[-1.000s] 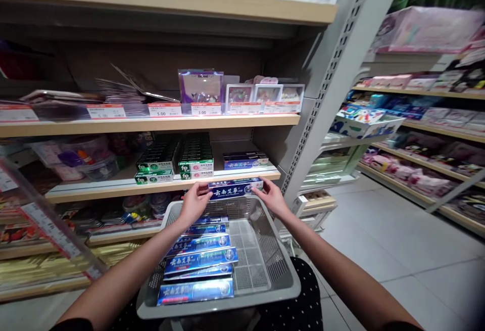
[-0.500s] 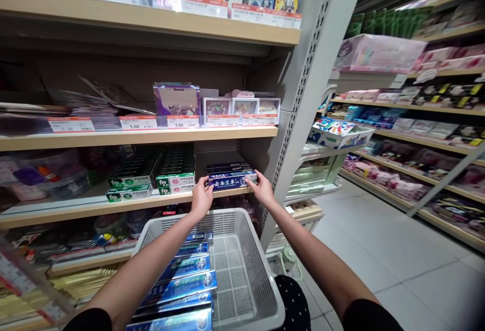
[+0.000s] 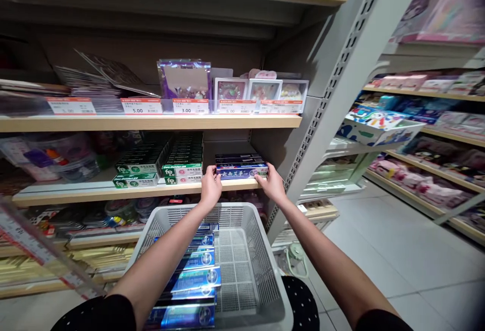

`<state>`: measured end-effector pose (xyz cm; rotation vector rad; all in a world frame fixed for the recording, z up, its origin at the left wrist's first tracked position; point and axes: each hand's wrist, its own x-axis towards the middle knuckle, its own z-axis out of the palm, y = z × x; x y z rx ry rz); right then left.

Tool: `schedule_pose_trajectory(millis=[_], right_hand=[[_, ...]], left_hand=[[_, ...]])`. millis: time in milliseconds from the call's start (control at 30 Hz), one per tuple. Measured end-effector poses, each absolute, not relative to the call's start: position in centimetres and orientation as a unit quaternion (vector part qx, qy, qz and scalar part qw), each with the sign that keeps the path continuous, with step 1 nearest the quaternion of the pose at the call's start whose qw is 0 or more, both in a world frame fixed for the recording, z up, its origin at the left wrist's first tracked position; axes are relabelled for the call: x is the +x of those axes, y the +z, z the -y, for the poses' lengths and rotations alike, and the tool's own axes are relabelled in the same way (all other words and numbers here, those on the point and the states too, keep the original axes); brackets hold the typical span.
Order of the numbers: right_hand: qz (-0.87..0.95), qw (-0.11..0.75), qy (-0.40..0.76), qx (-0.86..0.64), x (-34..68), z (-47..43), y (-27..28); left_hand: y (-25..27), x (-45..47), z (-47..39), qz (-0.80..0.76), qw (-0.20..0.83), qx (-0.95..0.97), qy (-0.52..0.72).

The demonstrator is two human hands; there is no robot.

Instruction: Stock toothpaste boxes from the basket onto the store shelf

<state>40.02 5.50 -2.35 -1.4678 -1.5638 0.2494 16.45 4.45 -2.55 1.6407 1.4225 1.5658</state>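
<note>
My left hand [image 3: 211,185] and my right hand [image 3: 271,183] grip the two ends of a dark blue toothpaste box [image 3: 238,173] at the front edge of the lower shelf. More dark blue boxes [image 3: 239,158] lie in a row right behind it. To the left on the same shelf stand stacks of green and white toothpaste boxes [image 3: 183,170]. Below my arms is a grey plastic basket [image 3: 278,290], with several shiny blue toothpaste boxes [image 3: 197,278] lined up along its left side. My left forearm hides part of them.
Above, a wooden shelf [image 3: 151,123] carries packets and small clear-fronted boxes [image 3: 231,93] behind price tags. A perforated grey upright [image 3: 326,108] stands at the right. Beyond it are a patterned carton [image 3: 379,126], stocked aisle shelves and tiled floor [image 3: 386,250].
The view has tilted down and come closer to the shelf. Both hands still hold the toothpaste box, which now sits in line with the boxes behind it.
</note>
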Motion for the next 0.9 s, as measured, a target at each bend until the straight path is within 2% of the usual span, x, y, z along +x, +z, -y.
schedule_pose_trajectory(millis=[100, 233, 500, 767, 900], right_hand=[[0.655, 0.430, 0.088, -0.616, 40.2, -6.3, -1.5], [0.656, 0.417, 0.082, -0.623, 40.2, -7.8, -1.1], [0.660, 0.405, 0.072, -0.629, 40.1, -8.8, -1.8], [0.682, 0.406, 0.055, -0.606, 38.9, -7.0, -1.8], [0.673, 0.439, 0.043, -0.594, 37.1, -3.5, -2.2]], left_hand=[[-2.1, 16.7, -5.0, -0.555, 0.184, 0.609, 0.535], [-1.3, 17.0, -5.4, -0.621, 0.125, 0.617, 0.466], [-0.6, 17.4, -5.5, -0.670, 0.113, 0.606, 0.415], [-1.3, 16.6, -3.5, -0.558, 0.113, 0.692, 0.443], [-1.6, 15.3, -0.5, -0.488, 0.137, 0.741, 0.440]])
